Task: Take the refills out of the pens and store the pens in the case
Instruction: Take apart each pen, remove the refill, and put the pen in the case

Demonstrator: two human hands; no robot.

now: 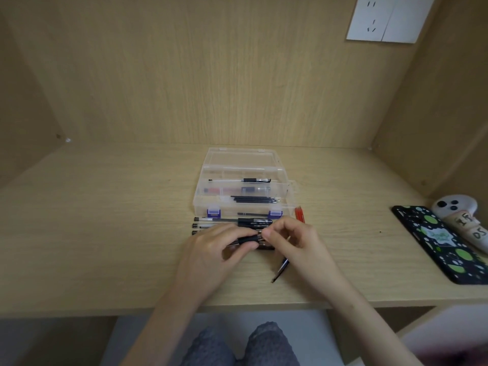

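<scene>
A clear plastic case with purple latches stands open on the desk. Inside lie a black pen, a dark pen with a red part and several black refills. Several pens lie in a row on the desk just in front of the case. My left hand grips the barrel of a black-gripped pen. My right hand pinches that pen's tip end; a pen cap sticks out below its palm.
Red refills lie by the case's right front corner. A black phone with green spots and a white controller sit at the desk's right edge. Wooden walls enclose the desk; a wall socket is at upper right.
</scene>
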